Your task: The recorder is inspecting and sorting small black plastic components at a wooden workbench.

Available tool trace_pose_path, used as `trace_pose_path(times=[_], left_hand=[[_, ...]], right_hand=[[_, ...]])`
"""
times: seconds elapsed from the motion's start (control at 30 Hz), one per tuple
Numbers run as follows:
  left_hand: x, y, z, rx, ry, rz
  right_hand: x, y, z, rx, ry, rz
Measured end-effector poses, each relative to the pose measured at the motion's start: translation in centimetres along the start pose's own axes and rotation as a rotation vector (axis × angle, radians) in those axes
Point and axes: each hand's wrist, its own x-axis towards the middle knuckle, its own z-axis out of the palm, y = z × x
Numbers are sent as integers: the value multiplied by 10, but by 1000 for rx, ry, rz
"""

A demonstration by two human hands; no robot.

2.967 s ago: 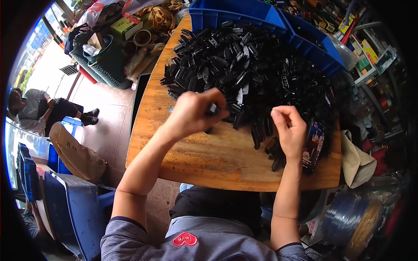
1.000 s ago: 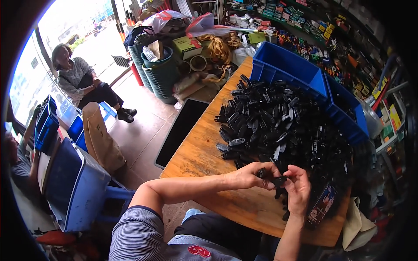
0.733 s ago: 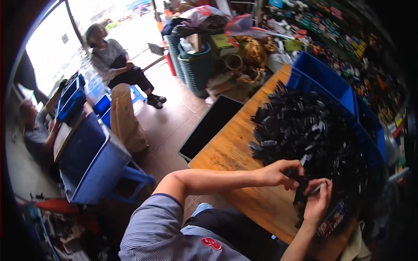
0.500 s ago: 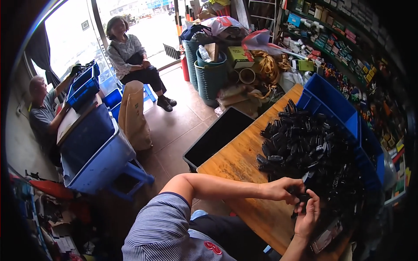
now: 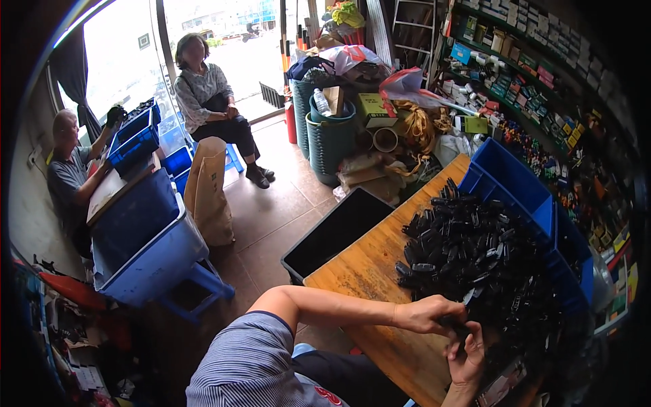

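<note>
Over the near part of a wooden table, my left hand and my right hand meet, their fingers closed on a small dark piece. Fingers and shadow hide most of it, so I cannot make out its kind. Just beyond the left fingertips shows a grey, blade-like shape; whether it belongs to the held piece I cannot tell. A large heap of small, elongated black pieces spreads beyond and to the right of my hands. Near my right wrist lies a flat, dark rectangular object.
Blue plastic bins line the table's far right side. A black tub stands off its left edge. Farther left are a large blue tub, a brown paper sack, a seated person and another person working at a blue crate.
The view has tipped up slightly, so the room sits lower in the picture. My hands stay together on the small dark piece, the right fingers shifted a little. The person at left has moved a gloved hand.
</note>
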Motion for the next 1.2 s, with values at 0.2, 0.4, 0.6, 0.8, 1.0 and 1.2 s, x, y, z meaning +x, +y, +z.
trace_pose_path(times=[0.2, 0.4, 0.6, 0.8, 1.0, 1.2], left_hand=[[-2, 1, 0, 19, -5, 41], [-5, 2, 0, 174, 12, 93], [0, 8, 16, -470, 30, -436], [-7, 4, 17, -552, -31, -411], [10, 15, -22, -707, 93, -526], [14, -4, -6, -918, 232, -614]], right_hand=[[0, 6, -2, 127, -10, 86], [1, 8, 1, 41, -30, 56], [-4, 1, 21, -365, 141, -296], [8, 0, 43, -1086, 332, -670], [-1, -57, 2, -918, 605, -644], [-14, -44, -8, -1516, 410, -16]])
